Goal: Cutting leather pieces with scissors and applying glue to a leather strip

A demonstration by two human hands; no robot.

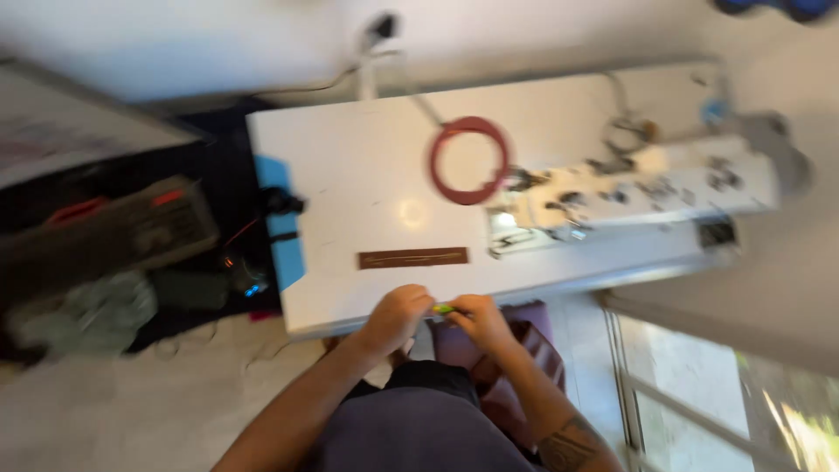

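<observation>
My left hand (398,315) and right hand (476,319) meet at the table's (350,175) near edge, both pinched narrow on a small green thing (443,308) — held between them, likely for close fingerwork — brown strip (412,258) and red ring (468,160) lying farther back.

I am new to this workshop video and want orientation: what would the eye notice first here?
The red ring lies on the white table, beside the white sewing machine. At the table's near edge, the left hand and right hand together pinch a small yellow-green thing; a brown strip lies just beyond.
</observation>
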